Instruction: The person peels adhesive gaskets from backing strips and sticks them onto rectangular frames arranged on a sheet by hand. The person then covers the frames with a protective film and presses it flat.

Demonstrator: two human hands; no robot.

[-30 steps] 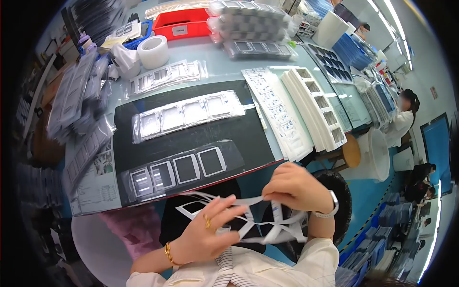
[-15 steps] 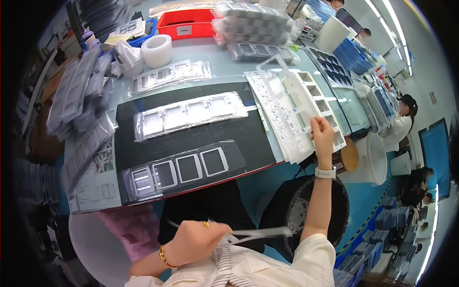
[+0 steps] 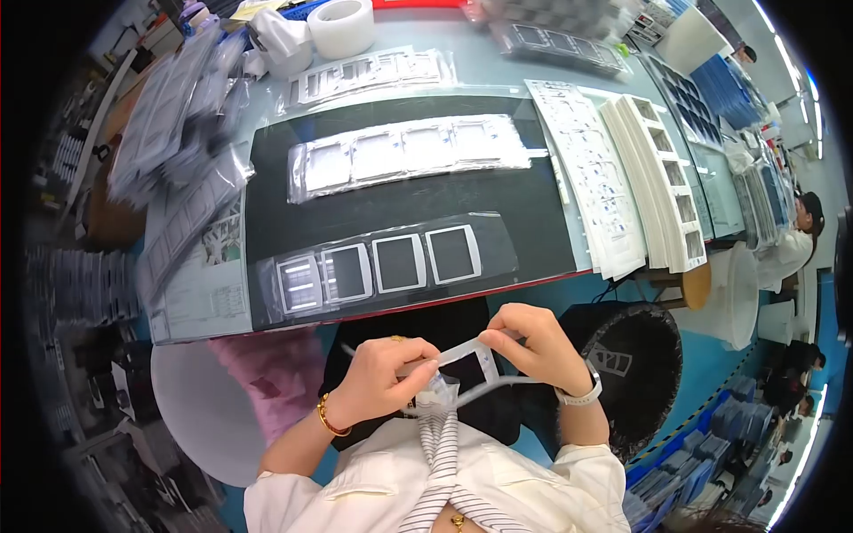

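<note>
Both hands hold a white frame strip [image 3: 485,362] over my lap, below the table's front edge. My left hand [image 3: 384,377] pinches its left part, and my right hand [image 3: 535,348] pinches its top near the middle. Loose white strips hang around the hands. On the black mat [image 3: 400,209], a clear film with four white-edged frames [image 3: 399,263] lies near the front edge, and a shiny stack of framed sheets [image 3: 409,153] lies behind it. Right of the mat are a stack of printed sheets [image 3: 591,178] and a stack of white frame strips [image 3: 653,178].
A black-lined bin [image 3: 653,391] stands at my right, a white tub [image 3: 200,400] with pink cloth at my left. Plastic-wrapped stacks [image 3: 169,115] fill the table's left side; a tape roll [image 3: 343,28] stands at the back. A person [image 3: 800,235] sits far right.
My right hand has come back from the white strip stack to my left hand, and both now hold a frame strip. The view has tilted down, so the table appears higher.
</note>
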